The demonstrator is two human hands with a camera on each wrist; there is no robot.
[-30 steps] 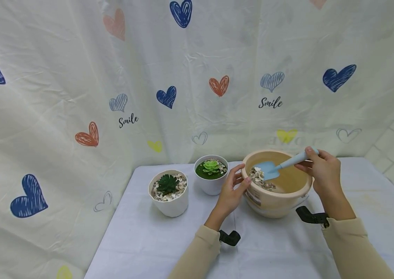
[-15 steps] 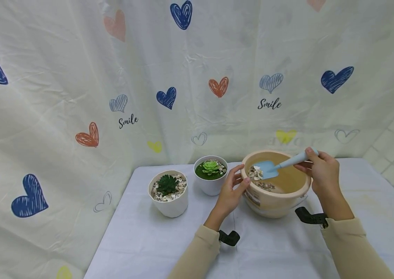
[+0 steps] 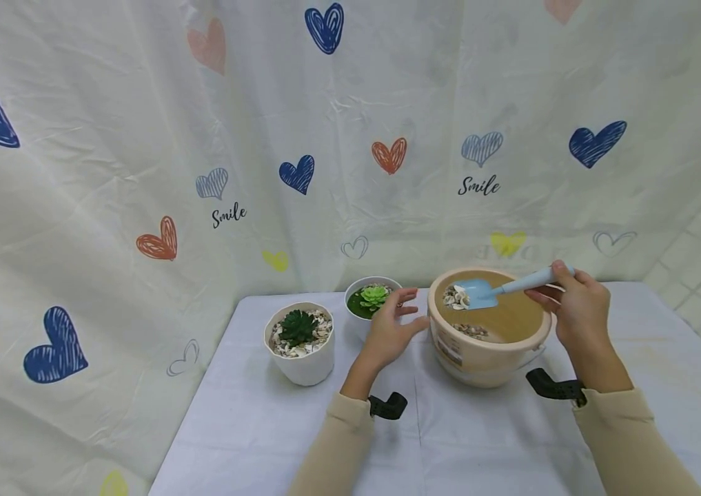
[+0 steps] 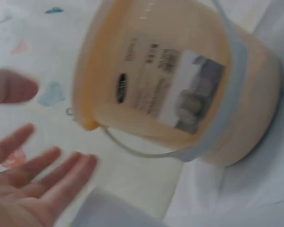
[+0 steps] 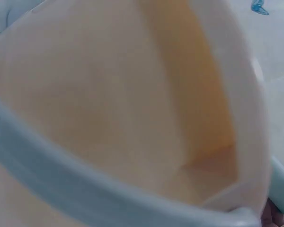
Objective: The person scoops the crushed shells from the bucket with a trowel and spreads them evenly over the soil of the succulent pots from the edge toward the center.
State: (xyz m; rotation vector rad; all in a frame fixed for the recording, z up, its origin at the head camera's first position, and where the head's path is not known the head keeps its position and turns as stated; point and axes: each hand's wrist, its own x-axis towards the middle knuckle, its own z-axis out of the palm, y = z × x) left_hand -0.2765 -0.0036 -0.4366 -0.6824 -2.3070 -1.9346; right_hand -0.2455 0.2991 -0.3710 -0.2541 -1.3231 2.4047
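Observation:
My right hand (image 3: 583,310) grips the handle of a light blue trowel (image 3: 480,293), whose blade holds white and grey stone chips (image 3: 457,297) above the opening of a beige bucket (image 3: 493,365). More chips lie on the bucket's floor. My left hand (image 3: 387,332) is off the rim, fingers spread, between the bucket and a white pot (image 3: 358,281) with a light green succulent (image 3: 374,297); it hides part of that pot. In the left wrist view the left hand (image 4: 33,184) is apart from the bucket's labelled side (image 4: 151,80). The bucket's wall (image 5: 85,94) fills the right wrist view.
A second white pot (image 3: 307,368) with a dark green succulent (image 3: 298,327) and stone chips stands at the left on the white tablecloth (image 3: 232,427). A curtain (image 3: 338,207) printed with hearts hangs right behind the table. The bucket's pale handle (image 4: 236,80) hangs down its side.
My left hand has let go of the bucket's rim and moved left, toward the pot with the light green succulent. The loaded trowel has risen slightly inside the bucket.

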